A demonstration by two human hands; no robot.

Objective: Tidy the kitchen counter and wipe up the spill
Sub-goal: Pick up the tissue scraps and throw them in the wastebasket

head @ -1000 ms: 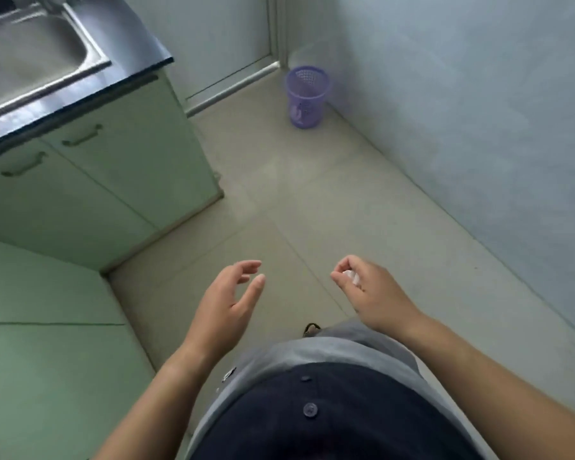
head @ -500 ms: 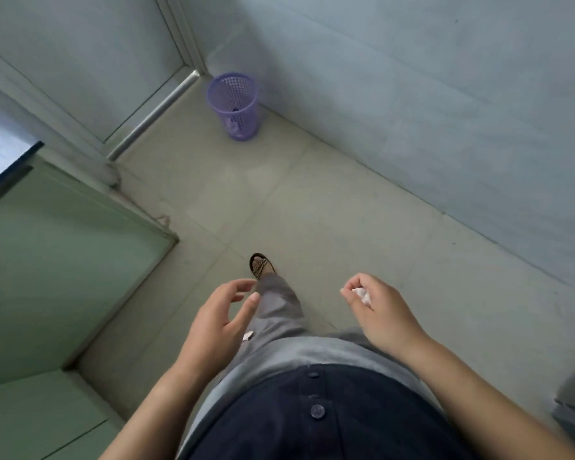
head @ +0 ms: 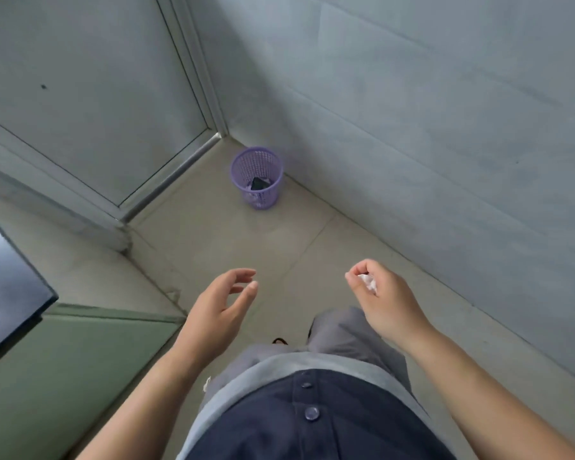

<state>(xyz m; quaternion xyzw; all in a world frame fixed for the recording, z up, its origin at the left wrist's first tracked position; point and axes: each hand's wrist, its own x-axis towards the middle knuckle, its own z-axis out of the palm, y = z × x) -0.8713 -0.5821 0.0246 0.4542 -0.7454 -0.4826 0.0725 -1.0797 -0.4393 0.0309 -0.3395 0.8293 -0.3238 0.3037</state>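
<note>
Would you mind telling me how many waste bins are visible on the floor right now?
1. A purple mesh waste bin stands on the floor in the far corner, between the door frame and the grey wall, with some rubbish already inside. Others could sit outside the frame.

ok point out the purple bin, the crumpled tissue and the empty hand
purple bin (head: 269, 193), head view, on its mesh front wall
crumpled tissue (head: 368, 282), head view, on the white wad showing between the right hand's fingers
left hand (head: 217, 313), head view, on the middle of the open hand

Purple bin now centred ahead, sink and counter gone from view.
</note>
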